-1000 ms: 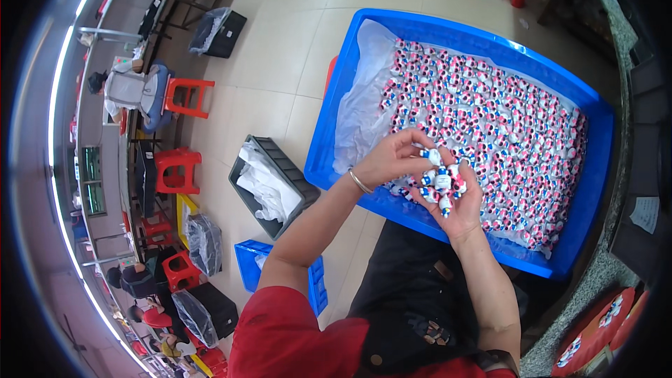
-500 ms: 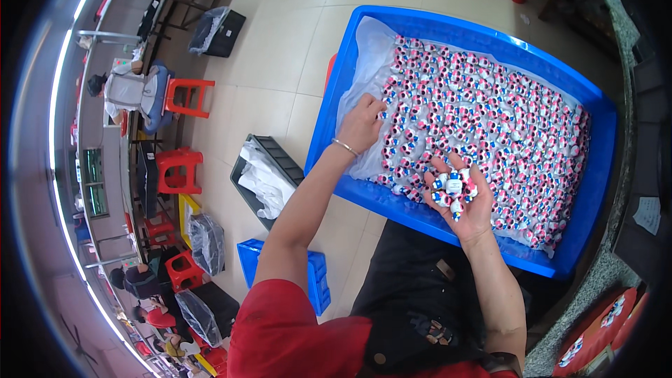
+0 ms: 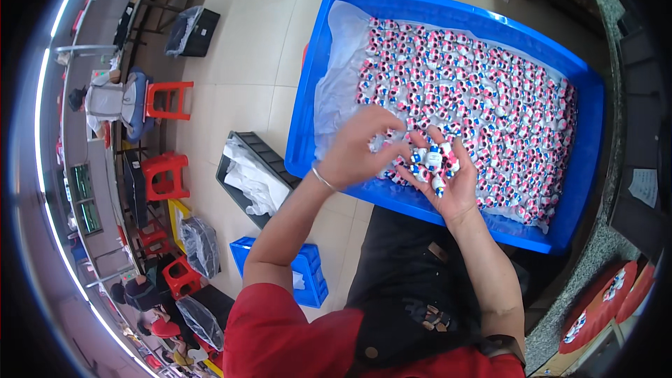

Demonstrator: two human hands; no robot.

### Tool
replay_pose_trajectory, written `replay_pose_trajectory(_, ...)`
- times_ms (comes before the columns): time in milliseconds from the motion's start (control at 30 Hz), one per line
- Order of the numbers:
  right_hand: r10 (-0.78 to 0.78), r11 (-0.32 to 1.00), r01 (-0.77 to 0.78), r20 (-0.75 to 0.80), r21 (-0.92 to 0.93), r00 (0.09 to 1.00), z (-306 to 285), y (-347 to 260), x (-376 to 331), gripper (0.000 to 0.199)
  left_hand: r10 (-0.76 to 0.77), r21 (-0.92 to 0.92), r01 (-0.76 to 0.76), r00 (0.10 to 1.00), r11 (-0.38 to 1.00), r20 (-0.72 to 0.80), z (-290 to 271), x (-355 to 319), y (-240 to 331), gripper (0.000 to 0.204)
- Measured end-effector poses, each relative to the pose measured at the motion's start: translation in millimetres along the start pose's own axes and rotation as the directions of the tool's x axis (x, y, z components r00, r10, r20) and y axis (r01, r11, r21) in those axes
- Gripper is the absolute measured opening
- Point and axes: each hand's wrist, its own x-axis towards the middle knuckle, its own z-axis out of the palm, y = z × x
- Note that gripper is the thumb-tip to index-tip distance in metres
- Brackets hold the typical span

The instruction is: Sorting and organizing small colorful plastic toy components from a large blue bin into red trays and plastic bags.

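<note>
Head: two hands [image 3: 409,161], one tray [image 3: 308,105].

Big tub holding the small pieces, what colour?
Bright blue tub, lined with clear plastic; head view.

Both forearms rise from the lower edge, bare below short red sleeves, and meet near the front edge of the bin. The left hand [image 3: 364,150] is turned back-up, wrist bent, fingers curled down toward the other palm – a thin bangle sits at its wrist. The right hand [image 3: 448,178] lies palm-up and cupped, fingers spread and slightly bent – the two hands touch at the fingertips
</note>
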Motion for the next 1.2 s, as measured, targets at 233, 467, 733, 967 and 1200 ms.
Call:
replay_pose_trajectory(233, 0.036, 0.999, -0.037, -0.049, -0.020, 0.998, -9, 13, 3, 0.047, -0.006, 0.260, -0.016, 0.996, 0.966, 0.087, 34, 4, 34, 0.024)
replay_pose_trajectory(467, -0.001, 0.999, 0.003, -0.046, 0.035, 0.999, -4, 6, -7, 0.043, -0.406, -0.748, 0.497, 0.853, 0.440, 0.328, -5, -2, -4, 0.027)
replay_pose_trajectory(733, 0.027, 0.999, -0.027, 0.015, 0.030, 1.000, -8, 6, -4, 0.042, -0.461, 0.166, 0.461, 0.886, 0.872, -0.036, -17, -18, -99, 0.028)
replay_pose_trajectory(967, 0.036, 0.998, -0.036, 0.016, 0.043, 0.999, -2, 7, -5, 0.044, -0.365, 0.229, 0.353, 0.931, 0.907, 0.012, -4, -18, -125, 0.025)
replay_pose_trajectory(1200, 0.017, 0.999, -0.018, 0.021, 0.032, 1.000, 9, 8, -5, 0.047, -0.270, 0.124, 0.281, 0.958, 0.952, -0.101, -12, -1, -41, 0.029)
